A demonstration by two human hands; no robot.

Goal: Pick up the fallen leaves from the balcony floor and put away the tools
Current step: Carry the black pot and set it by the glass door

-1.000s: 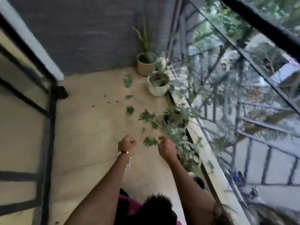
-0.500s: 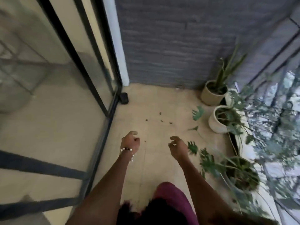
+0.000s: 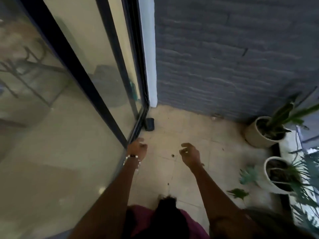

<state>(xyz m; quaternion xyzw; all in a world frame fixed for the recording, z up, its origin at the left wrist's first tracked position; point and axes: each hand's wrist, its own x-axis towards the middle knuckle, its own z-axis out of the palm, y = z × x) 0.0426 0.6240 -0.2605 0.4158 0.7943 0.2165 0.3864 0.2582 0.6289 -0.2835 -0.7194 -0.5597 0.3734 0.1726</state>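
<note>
Both hands are hanging out over the balcony floor (image 3: 172, 171) holding nothing, left hand (image 3: 138, 150) and right hand (image 3: 189, 154) with fingers loosely curled. Fallen leaves (image 3: 239, 193) are lying off right, beside the white pot (image 3: 269, 176).

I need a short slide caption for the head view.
Both hands, left and right, empty above the balcony floor; leaves beside the pots.

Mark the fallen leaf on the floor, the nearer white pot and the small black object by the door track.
fallen leaf (image 3: 239, 192), head view, blade middle.
white pot (image 3: 267, 176), head view, left wall.
black object (image 3: 149, 124), head view, its body.
</note>
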